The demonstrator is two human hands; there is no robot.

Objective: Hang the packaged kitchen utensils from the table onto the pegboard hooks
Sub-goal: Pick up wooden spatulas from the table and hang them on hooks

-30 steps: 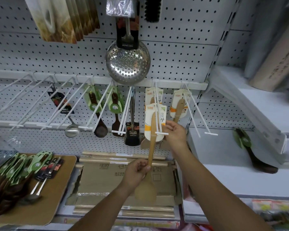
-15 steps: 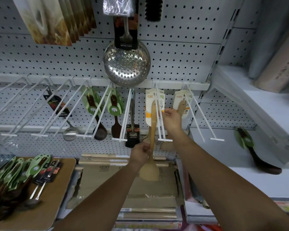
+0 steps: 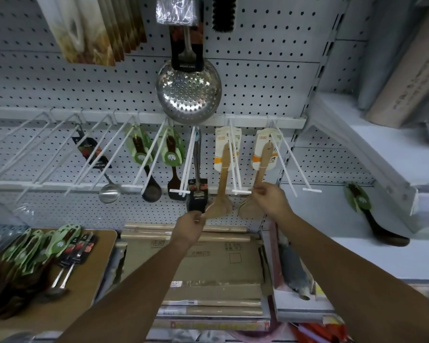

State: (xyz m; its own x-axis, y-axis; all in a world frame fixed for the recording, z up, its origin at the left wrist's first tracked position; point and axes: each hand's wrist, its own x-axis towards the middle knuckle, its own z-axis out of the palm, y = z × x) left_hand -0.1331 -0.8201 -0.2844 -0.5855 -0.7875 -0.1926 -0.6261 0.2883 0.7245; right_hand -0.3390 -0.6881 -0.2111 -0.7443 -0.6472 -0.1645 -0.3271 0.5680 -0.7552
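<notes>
A wooden spatula point(image 3: 219, 204) with a white and orange card hangs far back on a white double hook point(image 3: 235, 169) of the pegboard point(image 3: 258, 82). My left hand point(image 3: 190, 225) pinches the lower left edge of its blade. My right hand point(image 3: 270, 200) has its fingertips curled at that hook's front end bar, in front of a second carded wooden spatula point(image 3: 262, 164) on the neighbouring hook. Several green-carded dark spoons point(image 3: 35, 246) and black-carded steel utensils lie on the wooden table point(image 3: 102, 246) at lower left.
A steel skimmer point(image 3: 188, 92) hangs above. A ladle point(image 3: 109, 193), dark spoons point(image 3: 150, 191) and a black-carded turner point(image 3: 197, 196) hang left of the spatula. Empty hooks point(image 3: 35, 149) jut out at far left. Cardboard boxes point(image 3: 208, 263) lie below. One carded spoon point(image 3: 372, 219) lies on the right shelf.
The spatula's card has slid back along the hook to the pegboard. My left hand moved from the handle to the blade's edge. My right hand drew back to the hook's front end.
</notes>
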